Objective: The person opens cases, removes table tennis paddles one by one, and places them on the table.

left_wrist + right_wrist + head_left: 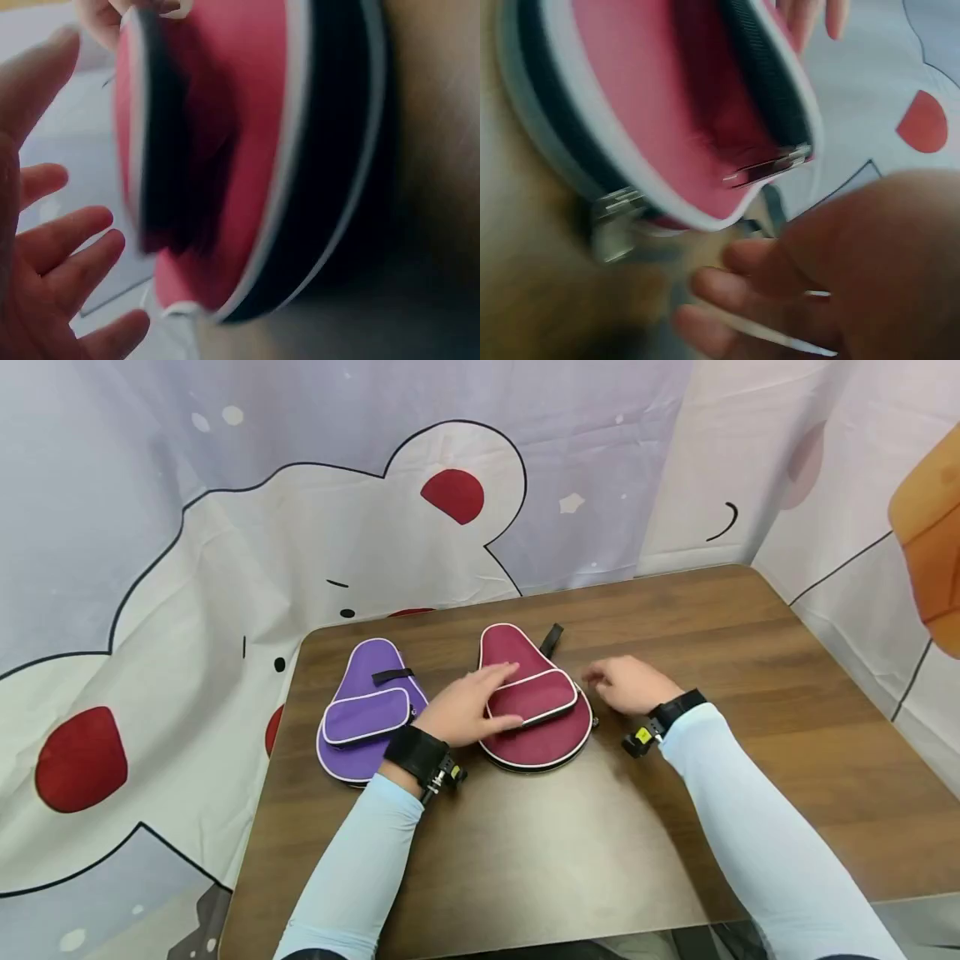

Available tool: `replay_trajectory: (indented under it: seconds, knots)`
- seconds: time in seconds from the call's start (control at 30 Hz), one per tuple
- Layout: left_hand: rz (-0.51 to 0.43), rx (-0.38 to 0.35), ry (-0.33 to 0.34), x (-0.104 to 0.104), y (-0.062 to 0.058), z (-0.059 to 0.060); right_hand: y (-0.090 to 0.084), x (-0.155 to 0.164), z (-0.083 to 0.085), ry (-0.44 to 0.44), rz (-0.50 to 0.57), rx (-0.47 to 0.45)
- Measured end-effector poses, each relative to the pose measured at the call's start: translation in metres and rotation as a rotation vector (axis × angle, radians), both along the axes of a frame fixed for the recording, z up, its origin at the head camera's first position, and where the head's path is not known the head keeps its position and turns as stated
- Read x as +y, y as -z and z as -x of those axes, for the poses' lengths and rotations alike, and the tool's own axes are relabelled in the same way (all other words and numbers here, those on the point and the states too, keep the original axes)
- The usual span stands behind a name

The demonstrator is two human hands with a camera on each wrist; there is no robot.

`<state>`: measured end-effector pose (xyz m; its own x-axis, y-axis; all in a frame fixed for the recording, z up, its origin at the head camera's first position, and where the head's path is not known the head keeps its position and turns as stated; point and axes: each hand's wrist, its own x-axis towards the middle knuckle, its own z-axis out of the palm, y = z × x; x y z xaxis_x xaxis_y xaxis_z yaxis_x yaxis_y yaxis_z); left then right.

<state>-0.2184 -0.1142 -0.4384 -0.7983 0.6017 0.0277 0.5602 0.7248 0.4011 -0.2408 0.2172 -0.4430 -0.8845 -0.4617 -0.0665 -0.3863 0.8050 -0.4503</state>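
Note:
A dark red table tennis paddle case [534, 745] with white piping lies on the table, its small zipped pocket [534, 697] facing up. My left hand [471, 703] reaches over the case's left side, thumb and fingers spread apart around the pocket. In the left wrist view the fingers [67, 232] are extended and hold nothing. Beside the case's right edge is my right hand [633, 683], its fingers loosely bent. The right wrist view shows metal zipper pulls on the pocket [799, 156] and on the case's side [615, 225], with the right fingers [727, 289] close by.
Left of the red case lies a purple case [372, 647] of the same shape, with its own pocket and a black strap [392, 676]. Another black strap [551, 641] sticks out behind the red case. A printed curtain [300, 543] hangs along the wooden table's [750, 652] far edge.

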Motion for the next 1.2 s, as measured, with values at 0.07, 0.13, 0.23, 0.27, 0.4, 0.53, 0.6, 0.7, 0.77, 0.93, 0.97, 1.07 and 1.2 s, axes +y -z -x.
replay_trajectory:
  seconds: [0.07, 0.13, 0.23, 0.27, 0.4, 0.53, 0.6, 0.7, 0.77, 0.93, 0.97, 1.07, 1.2]
  knots:
    - [0.007, -0.045, 0.039, 0.005, 0.008, -0.004, 0.007, 0.009, -0.008, -0.066, 0.007, -0.058]
    - [0.034, -0.053, 0.040, 0.008, 0.017, -0.006, 0.012, 0.015, -0.016, -0.102, 0.021, -0.078]
    - [0.073, -0.039, 0.018, 0.007, 0.027, -0.005, 0.020, 0.018, -0.024, -0.143, 0.061, -0.041]
    - [0.079, -0.037, 0.006, 0.006, 0.028, -0.005, 0.022, 0.018, -0.025, -0.151, 0.070, -0.022]
    - [0.091, -0.017, -0.035, 0.006, 0.032, -0.009, 0.035, 0.014, -0.025, -0.165, 0.100, 0.039]
    - [0.142, 0.080, -0.062, 0.014, 0.032, -0.020, 0.043, 0.017, -0.021, -0.157, 0.129, 0.063]
    - [0.177, 0.138, -0.055, 0.018, 0.030, -0.026, 0.044, 0.019, -0.018, -0.155, 0.132, 0.081]
    - [0.193, 0.189, 0.013, 0.020, 0.023, -0.033, 0.043, 0.024, -0.012, -0.138, 0.113, 0.126]
    - [0.157, 0.182, 0.089, 0.017, 0.020, -0.033, 0.043, 0.026, -0.008, -0.107, 0.107, 0.136]
    - [0.068, 0.120, 0.185, 0.001, 0.024, -0.022, 0.042, 0.031, 0.000, -0.026, 0.118, 0.113]
    - [0.074, 0.101, 0.168, -0.002, 0.026, -0.020, 0.043, 0.031, 0.002, -0.018, 0.118, 0.111]
    - [0.115, 0.045, 0.100, -0.012, 0.038, -0.016, 0.045, 0.031, 0.005, -0.012, 0.122, 0.124]
    - [0.115, -0.001, 0.056, -0.018, 0.049, -0.021, 0.048, 0.033, 0.006, 0.000, 0.147, 0.158]
